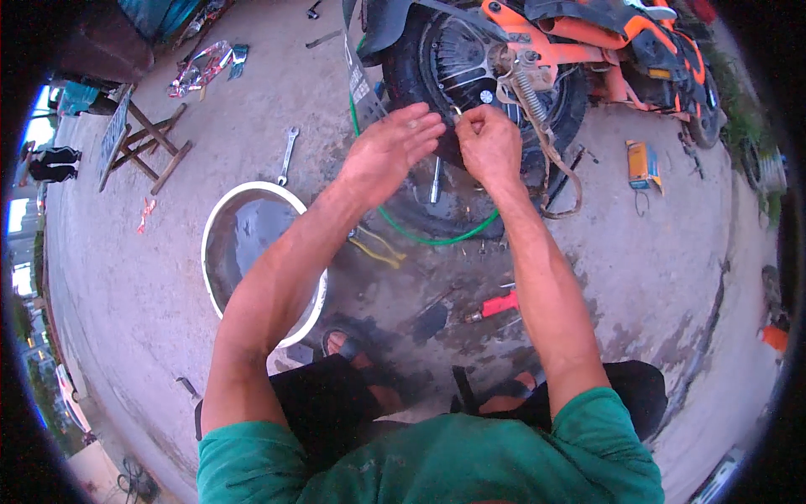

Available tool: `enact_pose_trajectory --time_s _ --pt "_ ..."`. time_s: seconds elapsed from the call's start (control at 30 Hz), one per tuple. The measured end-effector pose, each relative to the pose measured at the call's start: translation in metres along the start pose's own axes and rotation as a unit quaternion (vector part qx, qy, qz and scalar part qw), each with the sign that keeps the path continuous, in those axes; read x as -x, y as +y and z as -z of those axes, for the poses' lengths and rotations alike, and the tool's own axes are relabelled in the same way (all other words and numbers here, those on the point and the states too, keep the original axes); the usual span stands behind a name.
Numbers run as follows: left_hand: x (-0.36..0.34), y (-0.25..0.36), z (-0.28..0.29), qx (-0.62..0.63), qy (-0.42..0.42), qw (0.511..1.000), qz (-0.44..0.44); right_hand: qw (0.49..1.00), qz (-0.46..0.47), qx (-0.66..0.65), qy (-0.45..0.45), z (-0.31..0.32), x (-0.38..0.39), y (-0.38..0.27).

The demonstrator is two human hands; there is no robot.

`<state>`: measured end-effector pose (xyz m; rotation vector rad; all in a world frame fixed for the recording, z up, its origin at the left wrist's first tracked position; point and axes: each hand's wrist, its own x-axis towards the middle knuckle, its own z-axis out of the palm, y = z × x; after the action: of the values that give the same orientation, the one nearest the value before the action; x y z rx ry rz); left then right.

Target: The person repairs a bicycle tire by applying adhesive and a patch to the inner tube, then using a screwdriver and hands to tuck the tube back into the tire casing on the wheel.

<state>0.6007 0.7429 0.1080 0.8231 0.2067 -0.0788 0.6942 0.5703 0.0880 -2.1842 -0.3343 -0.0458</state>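
My left hand (393, 151) is stretched out flat beside the motorcycle's wheel (437, 55), fingers together and pointing right, palm empty as far as it shows. Close by on the right, my right hand (490, 147) is closed in a pinch in front of the spoked rim. A small, pale, brassy bit shows at its fingertips, too small to name. The wheel has a black tyre and belongs to an orange and black motorcycle (579, 55) lying on its side. A green hose (437, 243) curves round the tyre's near edge. Behind my hands, part of the wheel is hidden.
A white-rimmed basin of water (210, 252) stands at left, with a wrench (288, 155) beyond it. Yellow-handled pliers (378, 250), a red-handled tool (499, 305) and a metal rod (436, 181) lie near the wheel. Farther right is a yellow-blue box (644, 165); a wooden stool (138, 143) stands far left.
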Motion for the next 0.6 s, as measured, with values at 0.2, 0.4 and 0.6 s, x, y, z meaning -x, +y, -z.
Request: enact_pose_trajectory --time_s 0.2,0.4,0.6 --pt "0.009 -0.006 0.006 0.003 0.031 0.999 -0.009 1.000 0.027 0.009 0.011 -0.001 0.001 0.004" --pt "0.012 -0.007 0.018 -0.100 0.147 0.984 0.008 1.000 -0.001 -0.006 0.001 0.000 0.002 0.002" --pt "0.000 -0.026 0.008 -0.206 0.249 0.946 -0.004 1.000 -0.005 -0.009 -0.004 -0.002 0.001 0.004"
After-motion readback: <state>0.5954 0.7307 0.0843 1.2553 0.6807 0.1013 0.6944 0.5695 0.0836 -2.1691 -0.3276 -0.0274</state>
